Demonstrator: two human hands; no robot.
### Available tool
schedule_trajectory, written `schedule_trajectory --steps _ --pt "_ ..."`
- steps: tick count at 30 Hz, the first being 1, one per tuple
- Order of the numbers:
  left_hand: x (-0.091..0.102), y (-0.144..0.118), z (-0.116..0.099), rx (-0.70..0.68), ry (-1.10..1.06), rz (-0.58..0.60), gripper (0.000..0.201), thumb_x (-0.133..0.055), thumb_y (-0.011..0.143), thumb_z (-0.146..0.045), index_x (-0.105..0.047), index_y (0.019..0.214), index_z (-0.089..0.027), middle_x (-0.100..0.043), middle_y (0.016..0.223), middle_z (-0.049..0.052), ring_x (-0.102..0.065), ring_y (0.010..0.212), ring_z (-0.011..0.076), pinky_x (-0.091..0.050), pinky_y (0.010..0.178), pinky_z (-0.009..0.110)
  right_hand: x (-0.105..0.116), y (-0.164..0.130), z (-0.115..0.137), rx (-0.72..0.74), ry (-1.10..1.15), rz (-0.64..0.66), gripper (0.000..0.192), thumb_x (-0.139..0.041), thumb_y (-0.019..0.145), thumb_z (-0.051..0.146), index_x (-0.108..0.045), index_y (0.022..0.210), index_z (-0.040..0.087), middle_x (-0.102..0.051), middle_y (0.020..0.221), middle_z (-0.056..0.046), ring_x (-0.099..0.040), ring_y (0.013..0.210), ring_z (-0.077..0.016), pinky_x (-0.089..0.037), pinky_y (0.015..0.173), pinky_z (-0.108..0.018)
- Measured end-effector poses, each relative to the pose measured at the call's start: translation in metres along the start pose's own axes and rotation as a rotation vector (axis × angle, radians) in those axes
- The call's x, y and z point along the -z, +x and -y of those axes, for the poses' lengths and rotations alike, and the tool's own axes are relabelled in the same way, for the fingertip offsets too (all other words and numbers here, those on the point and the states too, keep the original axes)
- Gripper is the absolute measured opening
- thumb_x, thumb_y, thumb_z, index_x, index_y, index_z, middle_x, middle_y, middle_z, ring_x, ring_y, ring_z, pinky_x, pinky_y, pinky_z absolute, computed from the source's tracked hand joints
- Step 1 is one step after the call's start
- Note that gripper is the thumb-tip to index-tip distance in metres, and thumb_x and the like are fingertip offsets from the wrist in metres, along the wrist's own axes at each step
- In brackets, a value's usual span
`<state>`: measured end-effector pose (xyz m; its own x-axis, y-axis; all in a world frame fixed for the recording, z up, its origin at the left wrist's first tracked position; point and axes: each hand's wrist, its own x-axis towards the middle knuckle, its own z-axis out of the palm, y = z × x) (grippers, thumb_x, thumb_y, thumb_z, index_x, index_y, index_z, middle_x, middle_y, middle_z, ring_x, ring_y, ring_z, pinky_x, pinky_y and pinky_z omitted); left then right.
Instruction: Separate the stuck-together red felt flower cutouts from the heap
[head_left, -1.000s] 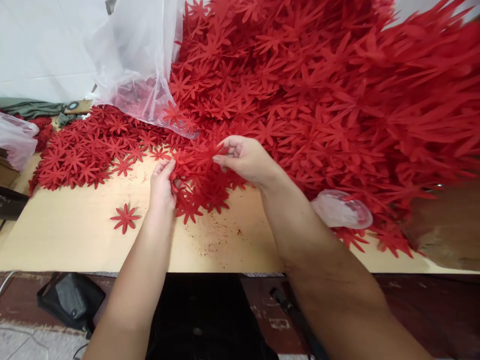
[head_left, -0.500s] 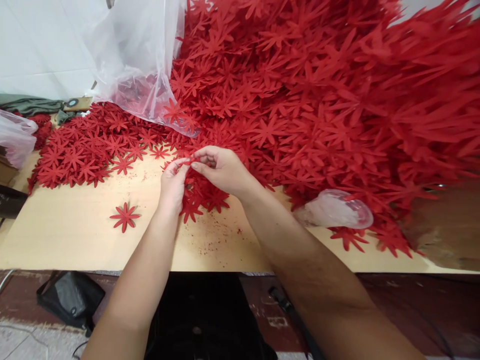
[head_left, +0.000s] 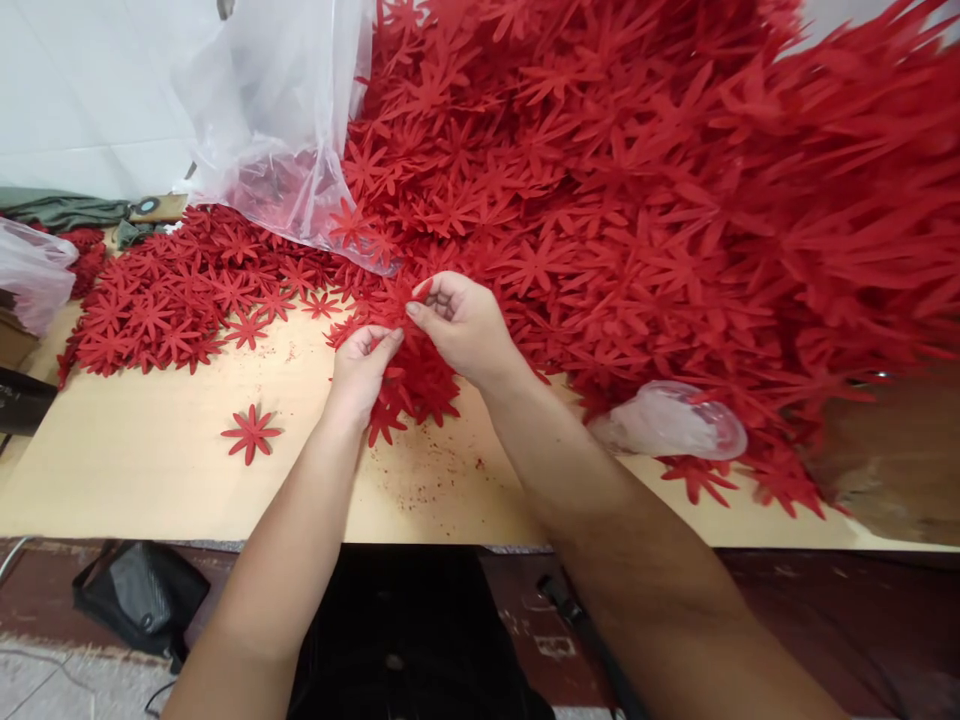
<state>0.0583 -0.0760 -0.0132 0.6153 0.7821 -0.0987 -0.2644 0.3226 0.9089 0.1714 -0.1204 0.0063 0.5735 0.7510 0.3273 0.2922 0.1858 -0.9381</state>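
My left hand (head_left: 361, 368) and my right hand (head_left: 463, 325) are close together over the front of the red pile. Thumb and forefinger of my right hand pinch a petal of a red flower cut-out (head_left: 397, 296). My left hand has its thumb and finger pressed together at that flower's near side; the flower's outline blends into the red behind it. Below them, more red flower cut-outs (head_left: 420, 385) lie heaped on the table. A lone many-petalled red flower (head_left: 250, 434) rests flat to the left of my left forearm.
A huge mound of red flowers (head_left: 600, 200) rises at the back and right. A smaller heap (head_left: 150, 310) spreads at the left. A clear plastic bag (head_left: 277, 130) stands behind, and a clear plastic cup (head_left: 675, 420) lies at the right. Red crumbs dot the wooden table (head_left: 150, 480).
My hands have moved slightly apart. The right hand has shifted up and to the right, the left a little right and down, and a red petal now shows in the right fingers.
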Motion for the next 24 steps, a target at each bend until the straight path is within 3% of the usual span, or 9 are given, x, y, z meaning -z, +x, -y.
schedule_trajectory --steps 4,7,9,13,15,17,19,22,24 --pt "0.001 -0.001 -0.004 0.019 -0.008 -0.072 0.015 -0.067 0.074 -0.022 -0.055 0.066 -0.016 -0.055 0.059 -0.006 -0.048 0.052 0.0047 -0.042 0.054 0.017 0.015 0.019 -0.02 -0.005 0.029 -0.15 0.014 -0.058 0.076 0.015 -0.051 0.085 0.023 -0.058 0.073 0.001 -0.058 0.06 -0.0112 -0.051 0.055 -0.027" --pt "-0.001 -0.002 -0.005 0.039 -0.016 -0.078 0.013 -0.066 0.074 -0.019 -0.056 0.067 -0.016 -0.057 0.06 -0.006 -0.049 0.052 0.0048 -0.043 0.054 0.017 0.027 0.025 -0.026 0.05 -0.025 -0.219 0.035 -0.065 0.074 0.021 -0.053 0.106 0.025 -0.06 0.107 -0.007 -0.066 0.08 -0.0155 -0.056 0.068 -0.032" --pt "-0.002 -0.001 -0.005 0.044 -0.025 -0.08 0.012 -0.066 0.074 -0.019 -0.056 0.068 -0.016 -0.057 0.06 -0.006 -0.05 0.051 0.0048 -0.043 0.053 0.017 0.028 0.02 -0.021 0.081 -0.076 -0.192 0.04 -0.067 0.074 0.026 -0.055 0.111 0.025 -0.058 0.116 -0.01 -0.065 0.09 -0.018 -0.056 0.074 -0.034" --pt "-0.001 0.001 -0.002 0.041 -0.037 -0.064 0.012 -0.067 0.074 -0.02 -0.057 0.068 -0.016 -0.059 0.06 -0.005 -0.051 0.052 0.0052 -0.043 0.053 0.018 0.01 0.0 -0.003 0.0 -0.103 0.104 0.026 -0.068 0.073 0.038 -0.064 0.091 0.02 -0.065 0.084 -0.006 -0.063 0.075 -0.0166 -0.055 0.067 -0.033" --pt "0.001 0.002 -0.001 0.023 -0.045 -0.061 0.013 -0.068 0.075 -0.022 -0.059 0.069 -0.015 -0.061 0.061 -0.005 -0.053 0.055 0.0053 -0.044 0.058 0.018 0.002 -0.004 -0.002 -0.032 -0.118 0.179 0.02 -0.069 0.071 0.036 -0.062 0.077 0.019 -0.06 0.068 -0.002 -0.058 0.061 -0.0137 -0.052 0.059 -0.03" --pt "0.002 0.003 0.001 -0.001 -0.053 -0.058 0.013 -0.067 0.077 -0.026 -0.061 0.071 -0.016 -0.064 0.066 -0.003 -0.056 0.06 0.0061 -0.046 0.066 0.019 0.001 -0.001 -0.009 -0.034 -0.166 0.112 0.014 -0.064 0.075 0.031 -0.058 0.071 0.019 -0.056 0.061 0.0 -0.053 0.054 -0.0123 -0.049 0.055 -0.03" --pt "0.004 0.004 0.002 -0.018 -0.055 -0.053 0.015 -0.066 0.078 -0.031 -0.063 0.074 -0.016 -0.067 0.072 -0.001 -0.06 0.068 0.0079 -0.047 0.073 0.022 0.007 0.008 -0.019 -0.029 -0.236 -0.022 0.01 -0.056 0.08 0.029 -0.058 0.077 0.019 -0.056 0.063 -0.002 -0.054 0.055 -0.0139 -0.05 0.057 -0.033" --pt "0.005 0.006 0.003 -0.028 -0.076 -0.056 0.018 -0.065 0.079 -0.035 -0.065 0.08 -0.017 -0.069 0.082 0.001 -0.063 0.079 0.0106 -0.047 0.083 0.025 0.021 0.016 -0.027 0.046 -0.359 -0.17 0.028 -0.058 0.08 0.033 -0.06 0.104 0.018 -0.063 0.096 -0.011 -0.063 0.083 -0.0225 -0.054 0.073 -0.042" --pt "0.005 0.006 0.004 -0.021 -0.104 -0.039 0.017 -0.067 0.078 -0.034 -0.065 0.083 -0.017 -0.07 0.084 0.001 -0.063 0.083 0.0119 -0.046 0.087 0.028 0.026 0.012 -0.023 0.127 -0.428 -0.189 0.045 -0.064 0.076 0.039 -0.057 0.116 0.02 -0.057 0.121 -0.015 -0.057 0.109 -0.029 -0.05 0.087 -0.048"
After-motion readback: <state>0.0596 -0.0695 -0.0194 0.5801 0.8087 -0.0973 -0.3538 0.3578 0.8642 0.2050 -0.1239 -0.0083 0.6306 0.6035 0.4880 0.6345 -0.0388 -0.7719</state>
